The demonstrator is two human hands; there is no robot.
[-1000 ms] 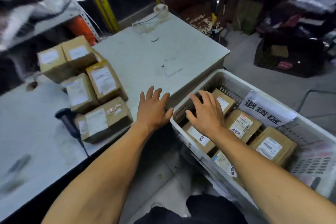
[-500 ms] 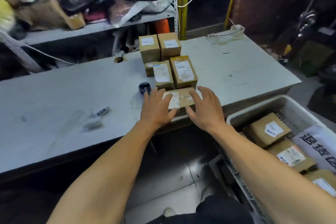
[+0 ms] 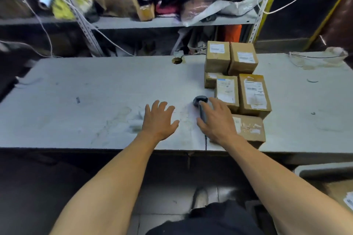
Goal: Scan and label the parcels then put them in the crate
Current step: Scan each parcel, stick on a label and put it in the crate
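My right hand (image 3: 216,120) is coming down over the scanner (image 3: 200,105) on the table (image 3: 76,101), fingers spread and slightly bent across the handle, thumb on its left side. Looks like touching, but the grasp isn't closed as far as I can see, so I'd call it loose rather than gripping. My left hand (image 3: 159,120) is flat, fingers straight and splayed, over bare table just left of the scanner, holding nothing; can't tell if it's pressing or hovering.

Scanner lies flat, long axis running roughly near-to-far: dark head at the far end pointing away from me, handle toward me, cord (image 3: 206,142) trailing off the near table edge. That puts the handle where my right hand can take it without turning it.

Parcels sit just right of the scanner, labels up, so they're readable from above. Nearest parcel (image 3: 248,128) is at the table's front edge, partly under my right wrist, long axis left-right. Behind it two parcels (image 3: 254,93) stand side by side, long axes near-to-far, and two more (image 3: 242,57) further back. Crate (image 3: 324,170) corner shows low right, off the table.

Step, I'd judge: pick up scanner, scan nearest parcel
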